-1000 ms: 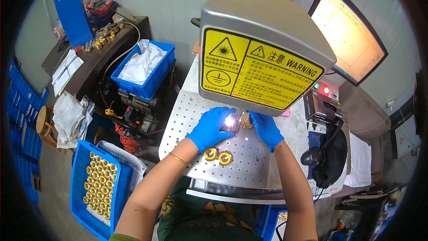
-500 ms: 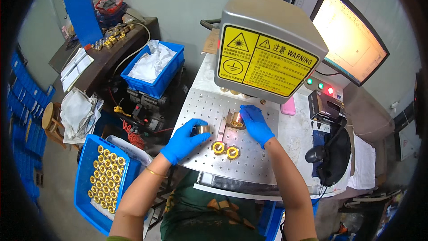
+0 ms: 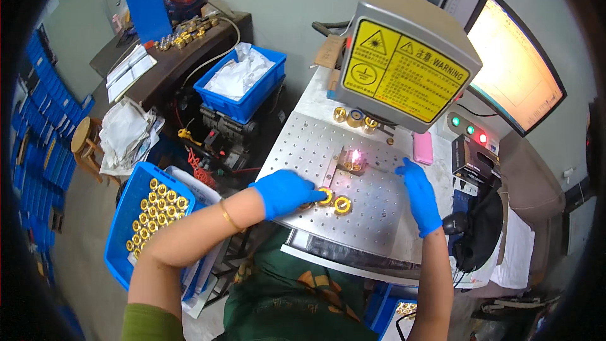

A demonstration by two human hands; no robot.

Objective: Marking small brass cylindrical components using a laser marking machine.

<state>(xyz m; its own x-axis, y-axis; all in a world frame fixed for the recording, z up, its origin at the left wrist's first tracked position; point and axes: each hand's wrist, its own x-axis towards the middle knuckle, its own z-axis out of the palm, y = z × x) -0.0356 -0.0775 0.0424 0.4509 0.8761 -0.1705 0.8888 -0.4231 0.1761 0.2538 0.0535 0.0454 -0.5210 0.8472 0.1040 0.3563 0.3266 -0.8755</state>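
My left hand (image 3: 284, 194), in a blue glove, is low over the perforated metal plate (image 3: 297, 145). Its fingers close around a brass ring that they mostly cover, and the fingertips touch a neighbouring brass ring (image 3: 324, 196). Just to the right lies another brass ring (image 3: 342, 205). At the plate's middle a metal ring piece (image 3: 353, 163) sits against a small fixture, with a bright pinkish glow on it. My right hand (image 3: 420, 197), also gloved blue, is over the plate's right side, apart from that piece, fingers stretched out and nothing seen in them.
A grey machine head (image 3: 410, 57) with a yellow warning label overhangs the plate. Several brass fittings (image 3: 355, 117) stand at the plate's back. A blue bin (image 3: 120, 246) of brass rings is at left. On the right are a pink case (image 3: 423, 148), a black box (image 3: 475, 159) and a monitor (image 3: 517, 69).
My right hand has let go of the piece at the fixture and moved right. My left hand has brought its ring right, beside the other rings. A glow has appeared; the view has shifted.
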